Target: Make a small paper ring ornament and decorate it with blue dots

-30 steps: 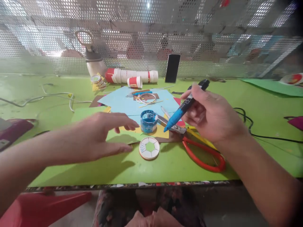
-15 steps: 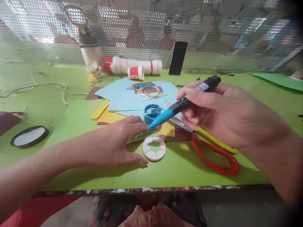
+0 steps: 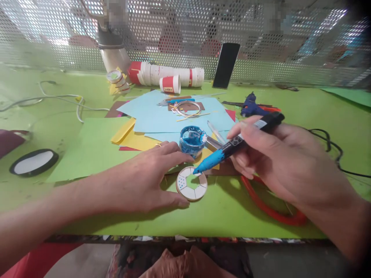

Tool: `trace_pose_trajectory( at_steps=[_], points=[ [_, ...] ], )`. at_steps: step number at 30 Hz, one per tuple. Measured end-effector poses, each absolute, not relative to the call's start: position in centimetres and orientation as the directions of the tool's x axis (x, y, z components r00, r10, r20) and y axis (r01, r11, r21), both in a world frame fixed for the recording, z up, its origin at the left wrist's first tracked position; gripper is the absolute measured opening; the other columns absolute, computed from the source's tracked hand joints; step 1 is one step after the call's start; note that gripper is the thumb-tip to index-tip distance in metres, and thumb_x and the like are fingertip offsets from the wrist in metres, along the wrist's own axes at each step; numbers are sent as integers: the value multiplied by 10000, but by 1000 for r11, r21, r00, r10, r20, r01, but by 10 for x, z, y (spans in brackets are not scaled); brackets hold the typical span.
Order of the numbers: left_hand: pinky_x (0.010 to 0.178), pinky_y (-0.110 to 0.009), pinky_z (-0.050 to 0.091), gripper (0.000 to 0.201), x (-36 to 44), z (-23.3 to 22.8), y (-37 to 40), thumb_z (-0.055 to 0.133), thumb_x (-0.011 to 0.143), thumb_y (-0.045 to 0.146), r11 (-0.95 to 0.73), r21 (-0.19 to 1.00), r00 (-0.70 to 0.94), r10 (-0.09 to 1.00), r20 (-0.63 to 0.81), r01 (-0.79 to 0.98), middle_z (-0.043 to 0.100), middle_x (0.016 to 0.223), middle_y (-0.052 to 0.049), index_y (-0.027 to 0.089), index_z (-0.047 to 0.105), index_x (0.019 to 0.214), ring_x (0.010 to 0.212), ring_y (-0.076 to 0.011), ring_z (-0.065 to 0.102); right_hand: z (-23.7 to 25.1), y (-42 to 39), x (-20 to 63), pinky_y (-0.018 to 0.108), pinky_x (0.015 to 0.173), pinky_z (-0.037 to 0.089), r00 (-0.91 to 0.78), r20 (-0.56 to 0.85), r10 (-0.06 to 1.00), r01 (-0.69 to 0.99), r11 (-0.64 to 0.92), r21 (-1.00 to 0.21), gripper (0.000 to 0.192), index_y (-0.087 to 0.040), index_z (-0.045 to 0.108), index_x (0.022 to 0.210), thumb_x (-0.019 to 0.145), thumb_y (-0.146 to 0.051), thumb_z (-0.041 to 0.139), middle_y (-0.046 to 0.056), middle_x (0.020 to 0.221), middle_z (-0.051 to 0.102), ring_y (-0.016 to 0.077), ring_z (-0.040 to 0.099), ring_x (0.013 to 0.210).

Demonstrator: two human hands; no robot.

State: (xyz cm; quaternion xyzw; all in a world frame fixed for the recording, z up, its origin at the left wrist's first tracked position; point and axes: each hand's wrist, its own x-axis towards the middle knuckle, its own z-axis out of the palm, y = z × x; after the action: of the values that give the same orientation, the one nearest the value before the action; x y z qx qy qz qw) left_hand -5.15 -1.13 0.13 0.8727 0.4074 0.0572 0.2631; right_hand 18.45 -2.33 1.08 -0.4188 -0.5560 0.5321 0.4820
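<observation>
Near the desk's front edge, the paper ring is being steadied by the left hand, its fingers spread flat beside it so it cannot slide. The blue marker is being gripped by the right hand, tip touching the ring's inner rim. The red scissors are being partly hidden under that wrist. Behind, the blue paint pot is being kept within reach.
</observation>
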Motion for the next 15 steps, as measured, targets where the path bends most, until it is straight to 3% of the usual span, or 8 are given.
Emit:
trace_pose_trajectory(
  at_steps=[6, 11, 15],
  points=[
    [941, -397, 468, 613, -51, -4, -14, 729, 774, 468, -537, 562, 675, 736, -52, 629, 543, 1195, -54, 287, 549, 1332, 1088, -255, 550, 2, -31, 184, 221, 465, 439, -233, 102, 967, 48, 116, -992, 167, -229, 695, 923, 900, -391, 664, -20, 613, 586, 110, 521, 541],
    [882, -365, 477, 470, -53, -6, -12, 706, 799, 466, -534, 604, 683, 730, -25, 592, 547, 1108, -36, 300, 618, 1230, 1009, -225, 567, 5, -34, 179, 221, 476, 446, -199, 131, 971, 185, 168, -968, 213, -214, 670, 885, 899, -426, 655, -16, 594, 608, 107, 537, 519],
    [897, -366, 467, 490, -53, -9, -10, 725, 782, 463, -541, 610, 687, 727, -7, 579, 545, 1105, -44, 272, 622, 1221, 1024, -231, 557, 8, -37, 178, 208, 459, 433, -208, 181, 961, 309, 240, -920, 227, -219, 664, 876, 920, -438, 620, -19, 586, 614, 99, 544, 506]
  ],
)
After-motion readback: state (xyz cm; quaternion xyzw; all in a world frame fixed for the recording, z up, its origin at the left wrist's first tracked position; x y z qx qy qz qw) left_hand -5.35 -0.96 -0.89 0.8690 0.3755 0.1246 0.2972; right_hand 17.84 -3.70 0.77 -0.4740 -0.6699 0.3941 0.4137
